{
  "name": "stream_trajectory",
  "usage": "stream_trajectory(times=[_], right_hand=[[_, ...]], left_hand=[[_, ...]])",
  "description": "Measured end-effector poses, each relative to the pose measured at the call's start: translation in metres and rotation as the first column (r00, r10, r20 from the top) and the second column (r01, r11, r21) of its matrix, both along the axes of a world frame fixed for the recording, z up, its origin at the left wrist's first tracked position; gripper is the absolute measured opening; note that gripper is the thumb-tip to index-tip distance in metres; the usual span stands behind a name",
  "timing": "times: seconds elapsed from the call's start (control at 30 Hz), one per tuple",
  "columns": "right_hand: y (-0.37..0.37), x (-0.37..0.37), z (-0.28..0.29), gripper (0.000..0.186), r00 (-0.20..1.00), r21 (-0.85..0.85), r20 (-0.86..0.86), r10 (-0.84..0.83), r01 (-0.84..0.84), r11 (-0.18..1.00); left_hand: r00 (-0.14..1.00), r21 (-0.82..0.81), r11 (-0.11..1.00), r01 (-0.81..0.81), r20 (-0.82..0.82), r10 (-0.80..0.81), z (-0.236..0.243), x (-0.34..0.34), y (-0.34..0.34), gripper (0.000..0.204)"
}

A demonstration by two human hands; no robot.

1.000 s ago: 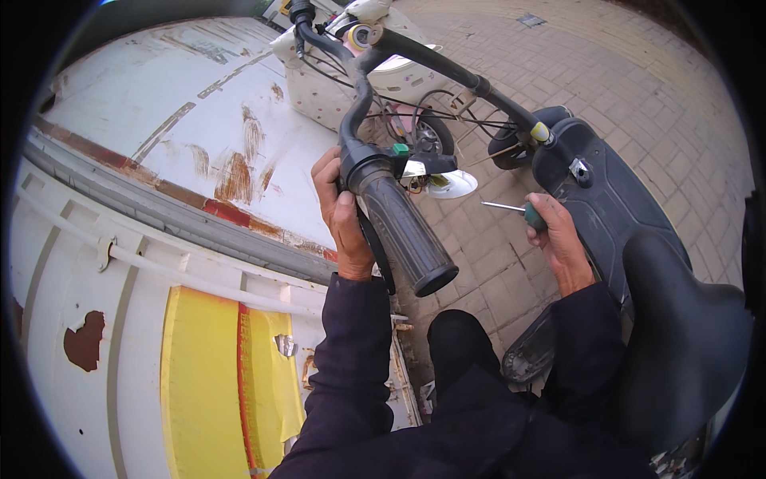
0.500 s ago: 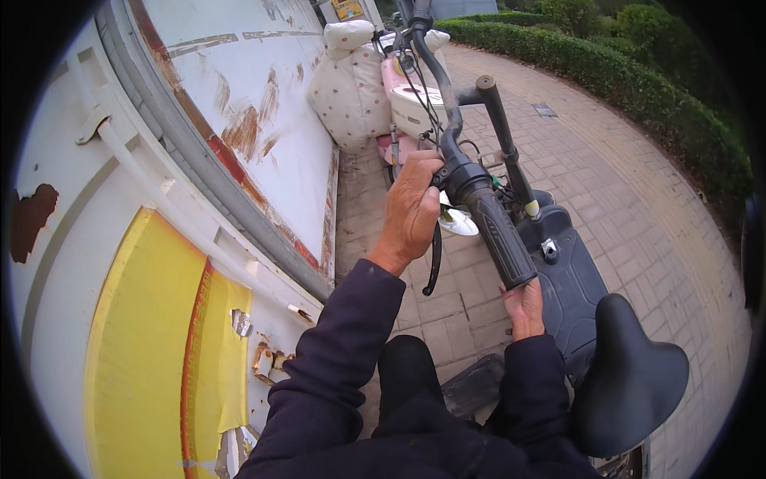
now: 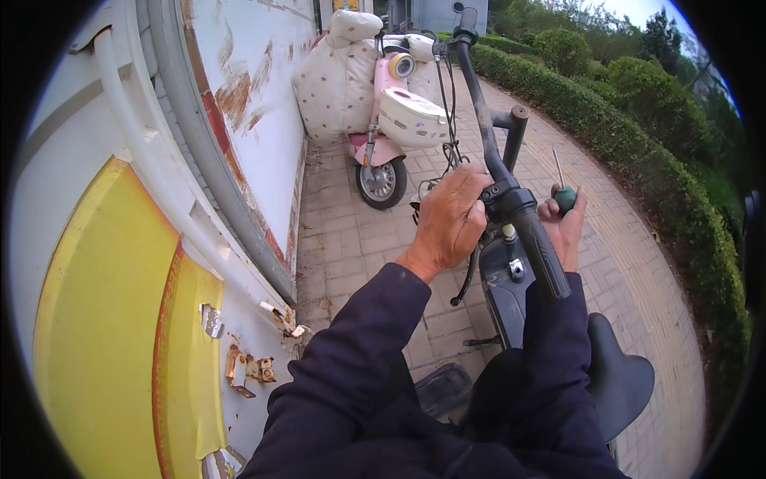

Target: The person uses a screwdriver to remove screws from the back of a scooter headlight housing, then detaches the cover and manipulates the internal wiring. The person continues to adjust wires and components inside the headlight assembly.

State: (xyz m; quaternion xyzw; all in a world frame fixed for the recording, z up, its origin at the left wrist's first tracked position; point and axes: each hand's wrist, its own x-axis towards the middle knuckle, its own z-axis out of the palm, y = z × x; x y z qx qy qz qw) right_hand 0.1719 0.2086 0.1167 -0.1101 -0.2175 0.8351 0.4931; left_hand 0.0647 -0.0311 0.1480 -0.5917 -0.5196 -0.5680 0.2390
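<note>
The black handlebar [image 3: 488, 128] of an electric bike runs down toward me, ending in a ribbed rubber grip [image 3: 546, 251]. My left hand [image 3: 448, 219] is closed around the base of the brake lever [image 3: 467, 281], beside the grip's inner end; its fingers partly hide the lever mount. On the far side of the handlebar, my right hand [image 3: 565, 227] holds a screwdriver [image 3: 565, 199] by its dark green handle, the thin metal shaft pointing up. The grip and my sleeve pass in front of part of the right forearm.
A pink scooter [image 3: 386, 152] with a padded white cover [image 3: 339, 92] stands ahead. To my left is a rusty white metal panel with a yellow sheet [image 3: 104, 319]. The bike's black saddle [image 3: 618, 375] lies at lower right. A hedge [image 3: 606, 112] borders the brick pavement [image 3: 630, 295].
My right hand has risen from below the grip to the handlebar's right side, bringing the screwdriver into sight. My left hand stays at the lever mount. The view has tilted up, showing the scooter's wheel.
</note>
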Motion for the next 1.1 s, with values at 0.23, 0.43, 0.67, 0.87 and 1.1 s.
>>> stream_trajectory(times=[0.23,0.43,0.67,0.87,1.1], right_hand=[[0.068,-0.031,0.121,0.034,0.974,0.536,0.191,0.119,-0.205,0.819],[0.08,-0.087,0.163,0.038,0.934,0.732,0.357,-0.019,-0.267,0.626],[0.115,-0.163,0.129,0.044,0.92,0.622,0.305,0.245,-0.388,0.68],[0.112,-0.196,0.113,0.038,0.888,0.536,0.136,0.439,-0.439,0.722],[0.105,-0.199,0.102,0.043,0.802,0.632,0.226,0.553,-0.553,0.543]], left_hand=[[1.0,-0.014,1.0,-0.011,-0.013,0.011,-0.001,-0.004,0.002,0.034],[0.999,0.003,0.999,0.044,-0.024,-0.044,-0.002,-0.01,0.006,0.034],[1.0,-0.101,0.995,0.023,-0.003,-0.023,-0.002,-0.009,0.002,0.041],[0.995,-0.149,0.984,-0.1,0.014,0.104,-0.008,-0.004,0.002,0.052],[0.996,-0.146,0.985,-0.089,0.016,0.092,-0.007,-0.004,0.003,0.051]])
